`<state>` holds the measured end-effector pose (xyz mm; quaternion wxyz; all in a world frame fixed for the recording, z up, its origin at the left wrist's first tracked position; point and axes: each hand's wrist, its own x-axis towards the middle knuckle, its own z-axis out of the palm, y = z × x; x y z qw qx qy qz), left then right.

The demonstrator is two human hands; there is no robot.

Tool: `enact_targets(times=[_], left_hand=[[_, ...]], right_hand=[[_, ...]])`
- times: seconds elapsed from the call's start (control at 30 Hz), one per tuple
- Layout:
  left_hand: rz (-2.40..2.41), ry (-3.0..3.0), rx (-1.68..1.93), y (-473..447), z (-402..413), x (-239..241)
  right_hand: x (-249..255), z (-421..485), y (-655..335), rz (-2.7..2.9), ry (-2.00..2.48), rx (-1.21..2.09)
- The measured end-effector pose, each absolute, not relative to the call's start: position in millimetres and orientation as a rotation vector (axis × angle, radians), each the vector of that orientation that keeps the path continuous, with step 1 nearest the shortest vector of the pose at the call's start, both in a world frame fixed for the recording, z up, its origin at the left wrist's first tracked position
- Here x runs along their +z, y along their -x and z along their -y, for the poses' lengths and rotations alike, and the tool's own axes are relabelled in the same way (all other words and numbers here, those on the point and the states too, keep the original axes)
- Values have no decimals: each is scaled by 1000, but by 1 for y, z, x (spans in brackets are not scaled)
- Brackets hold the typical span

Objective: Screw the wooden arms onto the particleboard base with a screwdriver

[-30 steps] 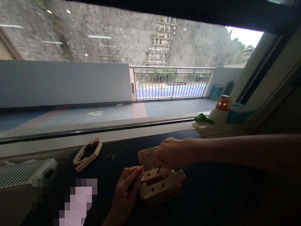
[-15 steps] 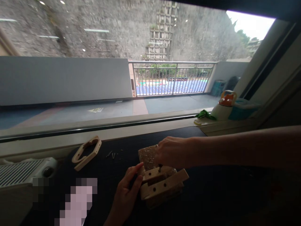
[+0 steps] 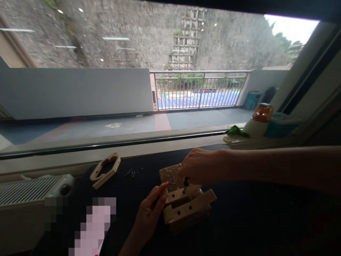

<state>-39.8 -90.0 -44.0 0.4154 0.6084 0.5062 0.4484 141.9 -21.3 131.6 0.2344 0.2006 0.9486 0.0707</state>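
Observation:
My left hand (image 3: pixel 151 209) pinches the left end of a pale wooden piece (image 3: pixel 195 206) with a slot along its middle and dark round holes in its bars. Above its rear bar, my right hand (image 3: pixel 195 165) is closed, fingers curled downward. From under them a thin dark pin-like piece (image 3: pixel 185 182) points into the bar near one hole; whether it is a screw or a tool tip I cannot tell. The wooden piece rests on or against a speckled brown block (image 3: pixel 170 176), partly hidden by my right hand.
On the dark table (image 3: pixel 149 163), a wooden frame (image 3: pixel 108 170) with an open middle lies left, near several small screws or nails (image 3: pixel 132 173). A white jug (image 3: pixel 257 126) with an orange top, a green cloth (image 3: pixel 236 131) and a blue container (image 3: pixel 283 124) stand on the windowsill.
My right hand has lifted slightly, so more of the dark pin-like piece shows beneath it. The whole view has shifted a little; my left hand keeps its hold on the wooden piece.

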Motion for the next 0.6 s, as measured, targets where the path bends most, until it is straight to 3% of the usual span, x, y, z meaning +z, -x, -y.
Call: enact_targets(times=[0.23, 0.6], left_hand=[[-1262, -1523, 1104, 40, 90, -46], [-1239, -1561, 1123, 39, 90, -42]], right_hand=[[122, 20, -143, -2652, -382, 242], [120, 20, -133, -2568, -587, 215]])
